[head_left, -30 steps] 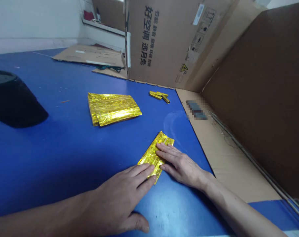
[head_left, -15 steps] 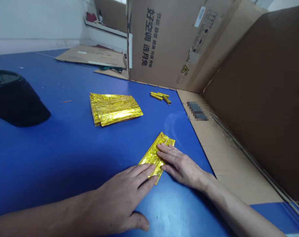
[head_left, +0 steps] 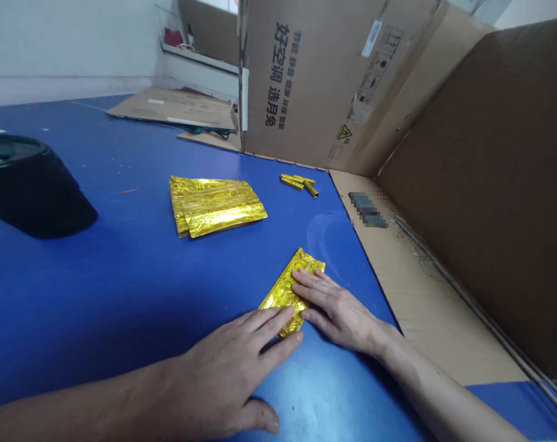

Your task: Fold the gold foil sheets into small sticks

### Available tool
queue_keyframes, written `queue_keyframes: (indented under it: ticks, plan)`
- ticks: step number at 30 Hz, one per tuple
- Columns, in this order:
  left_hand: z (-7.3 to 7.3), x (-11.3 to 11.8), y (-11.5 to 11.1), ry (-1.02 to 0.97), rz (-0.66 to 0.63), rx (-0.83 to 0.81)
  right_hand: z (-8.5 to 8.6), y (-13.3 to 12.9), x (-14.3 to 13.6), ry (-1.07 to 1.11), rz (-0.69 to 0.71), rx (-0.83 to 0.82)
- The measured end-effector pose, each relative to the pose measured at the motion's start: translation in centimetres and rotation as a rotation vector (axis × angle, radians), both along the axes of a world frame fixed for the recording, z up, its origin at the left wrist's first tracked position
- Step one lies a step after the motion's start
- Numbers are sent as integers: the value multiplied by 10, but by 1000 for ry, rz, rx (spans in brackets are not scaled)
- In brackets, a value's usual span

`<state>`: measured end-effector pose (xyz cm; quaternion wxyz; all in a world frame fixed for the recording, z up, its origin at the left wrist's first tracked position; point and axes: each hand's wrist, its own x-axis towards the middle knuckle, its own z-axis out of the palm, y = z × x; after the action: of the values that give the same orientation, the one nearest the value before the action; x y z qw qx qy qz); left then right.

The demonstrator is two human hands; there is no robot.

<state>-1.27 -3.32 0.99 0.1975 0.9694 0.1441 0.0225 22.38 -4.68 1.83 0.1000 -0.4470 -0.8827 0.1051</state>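
A shiny gold foil sheet (head_left: 278, 294), creased and narrow, lies slanted on the blue tabletop in front of me. My left hand (head_left: 242, 362) reaches in from the left, its fingers stretched out over the sheet's near end and its thumb spread away on the table. On the sheet's right side rests my right hand (head_left: 329, 304), flat, with the fingertips pressing on the foil. Parts of the sheet under both hands are hidden. Beyond it lies a stack of gold foil pieces (head_left: 223, 209). Several small gold folded strips (head_left: 301, 183) sit farther back.
A dark container (head_left: 34, 190) stands at the left. Large cardboard panels (head_left: 306, 86) rise behind and to the right, with a cardboard strip (head_left: 426, 294) along the right side. A flat cardboard piece (head_left: 177, 109) lies at the back. A pixelated patch (head_left: 368, 209) is on the strip.
My left fingers have shifted slightly right across the foil sheet. The near corner that stuck out past them is folded in or covered now. My right hand has hardly moved.
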Motion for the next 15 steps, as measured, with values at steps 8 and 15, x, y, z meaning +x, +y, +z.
queue_keyframes:
  ticks: [8,15]
  plan:
    - [-2,-1,1,-12,-23,20,-1,0,0,-20,-3,9]
    - [0,-1,0,-18,-29,44,0,0,0,-45,-6,-10]
